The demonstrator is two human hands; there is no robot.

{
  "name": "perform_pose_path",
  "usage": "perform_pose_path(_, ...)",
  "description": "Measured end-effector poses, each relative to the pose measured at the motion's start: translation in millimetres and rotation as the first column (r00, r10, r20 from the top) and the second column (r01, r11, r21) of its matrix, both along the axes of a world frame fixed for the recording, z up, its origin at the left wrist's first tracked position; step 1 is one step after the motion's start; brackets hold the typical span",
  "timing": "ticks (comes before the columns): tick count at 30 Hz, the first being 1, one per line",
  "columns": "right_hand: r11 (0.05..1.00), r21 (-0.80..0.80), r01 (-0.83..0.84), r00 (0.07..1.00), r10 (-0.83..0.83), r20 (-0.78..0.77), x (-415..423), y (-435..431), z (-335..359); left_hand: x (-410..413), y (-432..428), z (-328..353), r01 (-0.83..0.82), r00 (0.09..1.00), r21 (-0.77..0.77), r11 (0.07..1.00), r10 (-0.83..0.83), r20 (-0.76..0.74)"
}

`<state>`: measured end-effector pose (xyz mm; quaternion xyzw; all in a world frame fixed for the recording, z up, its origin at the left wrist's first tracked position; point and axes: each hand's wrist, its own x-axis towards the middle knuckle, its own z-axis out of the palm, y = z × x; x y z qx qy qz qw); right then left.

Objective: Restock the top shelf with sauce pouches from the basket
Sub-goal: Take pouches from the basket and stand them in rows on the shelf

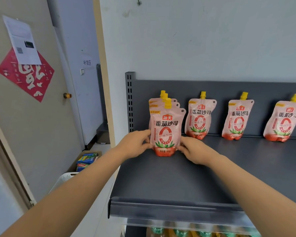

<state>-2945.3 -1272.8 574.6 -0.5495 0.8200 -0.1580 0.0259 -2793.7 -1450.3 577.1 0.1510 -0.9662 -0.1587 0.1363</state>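
Observation:
A pink sauce pouch (166, 129) with a yellow cap stands upright on the dark grey top shelf (178, 177), at the front of a short row of like pouches at the shelf's left end. My left hand (135, 142) grips its lower left edge and my right hand (195, 149) grips its lower right edge. Three more single pouches stand along the back panel: one (199, 117), another (237, 117) and a third (284, 120) at the far right. A white basket (65, 178) shows partly on the floor at lower left, under my left forearm.
A slotted upright post (130, 100) borders the shelf's left end. A cardboard box (87, 159) with blue and green packs sits on the floor by the basket. A door (32, 100) with a red decoration stands to the left. Bottles (178, 232) show on the shelf below.

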Motion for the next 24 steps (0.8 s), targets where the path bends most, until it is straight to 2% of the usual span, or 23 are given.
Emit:
perform_pose_path(4,0.998,0.03,0.051,0.998,-0.052,0.021,3.2,0.4,2.9,0.1,3.1,-1.5,-0.009,0.999,0.026,1.0,0.01,-0.031)
perform_pose_path(9,0.978,0.038,0.203,0.979,-0.203,-0.008,7.8,8.7,5.7,8.9,13.9,-3.0,-0.073,0.99,0.08,0.994,0.082,-0.119)
perform_pose_path(12,0.959,-0.056,0.277,0.958,-0.28,-0.061,13.2,27.7,10.5,22.4,25.2,7.2,-0.138,0.926,0.006,0.99,0.132,-0.354)
perform_pose_path(13,0.948,-0.098,0.303,0.945,-0.312,-0.096,16.1,35.7,13.3,27.2,30.4,13.8,-0.154,0.887,-0.061,0.986,0.111,-0.448)
perform_pose_path(15,0.914,-0.193,0.357,0.912,-0.386,-0.141,23.5,53.3,20.0,34.6,44.5,27.4,-0.176,0.844,-0.205,0.963,0.041,-0.535)
perform_pose_path(18,0.841,-0.326,0.432,0.859,-0.493,-0.134,38.4,84.1,29.7,39.6,73.5,39.0,-0.161,0.844,-0.33,0.93,-0.044,-0.534)
perform_pose_path(24,0.674,-0.417,0.609,0.69,-0.71,-0.141,72.0,164.7,28.3,23.7,146.9,30.7,0.002,0.883,-0.331,0.944,-0.157,-0.443)
